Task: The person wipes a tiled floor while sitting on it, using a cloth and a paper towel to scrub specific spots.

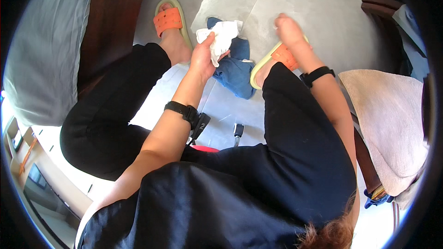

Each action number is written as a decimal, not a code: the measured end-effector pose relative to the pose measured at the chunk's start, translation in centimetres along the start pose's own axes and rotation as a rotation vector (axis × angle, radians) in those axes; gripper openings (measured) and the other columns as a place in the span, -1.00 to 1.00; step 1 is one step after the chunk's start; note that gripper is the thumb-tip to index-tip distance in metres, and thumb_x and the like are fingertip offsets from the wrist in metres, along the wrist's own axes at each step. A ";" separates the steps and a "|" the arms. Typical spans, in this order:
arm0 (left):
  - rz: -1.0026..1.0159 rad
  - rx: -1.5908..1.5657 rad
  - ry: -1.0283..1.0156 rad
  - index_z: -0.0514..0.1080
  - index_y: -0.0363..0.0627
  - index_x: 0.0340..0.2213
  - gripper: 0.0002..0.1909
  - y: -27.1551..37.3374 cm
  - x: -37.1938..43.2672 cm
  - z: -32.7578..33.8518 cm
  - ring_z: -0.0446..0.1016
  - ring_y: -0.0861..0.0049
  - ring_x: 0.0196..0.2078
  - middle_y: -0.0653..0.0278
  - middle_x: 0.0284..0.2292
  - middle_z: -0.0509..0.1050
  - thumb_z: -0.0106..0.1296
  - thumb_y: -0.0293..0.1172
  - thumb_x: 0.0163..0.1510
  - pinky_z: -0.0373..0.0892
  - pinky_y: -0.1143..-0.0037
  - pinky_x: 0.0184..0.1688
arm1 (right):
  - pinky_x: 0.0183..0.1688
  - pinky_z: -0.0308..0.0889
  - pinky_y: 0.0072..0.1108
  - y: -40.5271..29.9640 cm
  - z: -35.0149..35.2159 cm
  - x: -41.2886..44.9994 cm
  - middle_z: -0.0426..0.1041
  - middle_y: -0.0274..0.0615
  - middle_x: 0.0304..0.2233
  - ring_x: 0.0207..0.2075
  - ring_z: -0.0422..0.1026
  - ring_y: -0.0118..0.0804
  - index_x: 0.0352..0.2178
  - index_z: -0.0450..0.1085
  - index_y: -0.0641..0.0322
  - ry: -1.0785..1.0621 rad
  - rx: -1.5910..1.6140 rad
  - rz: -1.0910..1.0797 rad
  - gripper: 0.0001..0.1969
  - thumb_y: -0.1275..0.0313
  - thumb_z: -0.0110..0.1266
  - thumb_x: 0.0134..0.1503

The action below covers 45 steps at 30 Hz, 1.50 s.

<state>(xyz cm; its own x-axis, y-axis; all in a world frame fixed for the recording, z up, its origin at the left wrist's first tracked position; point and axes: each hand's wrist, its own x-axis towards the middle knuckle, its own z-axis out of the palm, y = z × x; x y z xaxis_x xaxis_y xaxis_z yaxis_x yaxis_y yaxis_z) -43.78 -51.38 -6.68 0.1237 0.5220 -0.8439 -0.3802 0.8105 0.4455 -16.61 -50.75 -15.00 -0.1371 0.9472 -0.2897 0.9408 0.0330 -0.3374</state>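
Observation:
My left hand (206, 56) is closed on a crumpled white cloth or tissue (225, 36), with the thumb on top. Below it on the grey floor lie blue cloth items (235, 76), partly covered by the white piece and my hand. Over by my right foot, my right hand (290, 31) is raised in front of the orange-strapped slipper (284, 56); it is blurred, its fingers look curled, and whether it holds something small cannot be told. A second slipper (168, 20) is on my left foot. Both wrists wear black straps, the left one with a small device.
Grey fabric (48, 48) hangs beside a dark wooden panel (110, 24) on the left. At the right, a beige cloth (387, 121) drapes over dark wooden furniture. A metal leg with a black-and-white end (238, 129) and a red edge (205, 148) show between my legs.

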 end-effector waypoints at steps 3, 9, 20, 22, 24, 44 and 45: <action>-0.008 -0.006 0.016 0.24 -0.13 -0.09 -0.66 0.2 0.0 -0.4 0.46 0.41 -0.21 0.23 -0.21 0.43 -0.19 -0.22 0.15 0.42 0.36 -0.19 | -0.24 0.37 -0.33 0.5 -2.5 1.0 0.40 0.00 -0.31 -0.30 0.43 0.00 -0.49 0.41 0.28 0.006 0.024 0.157 -0.89 0.57 -0.01 -0.14; -0.014 -0.051 -0.003 0.22 -0.15 -0.09 -0.66 -0.1 0.1 0.0 0.46 0.45 -0.26 0.23 -0.22 0.43 -0.18 -0.26 0.14 0.44 0.39 -0.30 | -0.17 0.35 -0.37 1.2 -3.2 1.5 0.40 -0.03 -0.26 -0.27 0.42 -0.02 -0.44 0.45 0.24 0.017 0.070 0.406 -0.83 0.54 0.00 -0.14; -0.005 -0.039 -0.001 0.24 -0.13 -0.09 -0.64 0.7 -0.4 -0.4 0.46 0.42 -0.23 0.24 -0.23 0.44 -0.16 -0.20 0.13 0.41 0.36 -0.20 | -0.21 0.36 -0.38 -1.4 -3.7 7.7 0.48 -0.01 -0.41 -0.30 0.45 -0.05 -0.51 0.48 0.25 0.144 0.299 0.540 -0.85 0.46 0.03 -0.17; 0.001 -0.057 0.006 0.24 -0.13 -0.09 -0.64 0.7 -0.5 -0.5 0.46 0.41 -0.23 0.23 -0.23 0.44 -0.16 -0.20 0.13 0.41 0.36 -0.20 | -0.20 0.36 -0.37 -3.7 -3.4 9.3 0.46 0.02 -0.36 -0.29 0.44 -0.03 -0.50 0.48 0.25 0.137 0.165 0.368 -0.85 0.48 0.01 -0.16; 0.001 -0.080 0.009 0.24 -0.13 -0.10 -0.64 0.5 -0.4 -0.4 0.46 0.41 -0.22 0.22 -0.23 0.44 -0.16 -0.20 0.13 0.42 0.36 -0.20 | -0.19 0.36 -0.37 -5.0 -2.4 9.9 0.44 0.03 -0.33 -0.28 0.44 -0.02 -0.50 0.48 0.24 0.122 0.110 0.291 -0.85 0.50 0.00 -0.16; -0.013 -0.129 0.012 0.26 -0.12 -0.12 -0.66 0.3 -0.6 -0.3 0.46 0.43 -0.25 0.24 -0.24 0.44 -0.16 -0.21 0.13 0.42 0.35 -0.23 | -0.25 0.38 -0.35 -8.8 -0.5 5.3 0.39 0.08 -0.37 -0.35 0.43 0.03 -0.56 0.41 0.37 -0.047 -0.003 -0.135 -0.89 0.62 -0.05 -0.20; -0.020 -0.126 0.014 0.26 -0.13 -0.12 -0.67 0.1 -0.5 -0.4 0.46 0.43 -0.25 0.24 -0.24 0.44 -0.17 -0.21 0.13 0.42 0.34 -0.24 | -0.25 0.38 -0.35 -8.9 -0.8 4.9 0.39 0.08 -0.37 -0.35 0.43 0.03 -0.56 0.41 0.37 -0.046 -0.009 -0.138 -0.89 0.62 -0.05 -0.20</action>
<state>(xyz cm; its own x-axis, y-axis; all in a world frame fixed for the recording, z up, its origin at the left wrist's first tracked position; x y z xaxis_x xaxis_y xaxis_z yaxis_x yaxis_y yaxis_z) -44.27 -51.66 -6.35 0.1204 0.5013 -0.8569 -0.4902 0.7806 0.3878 -25.44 -46.17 -12.71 -0.2790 0.9179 -0.2821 0.9148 0.1647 -0.3689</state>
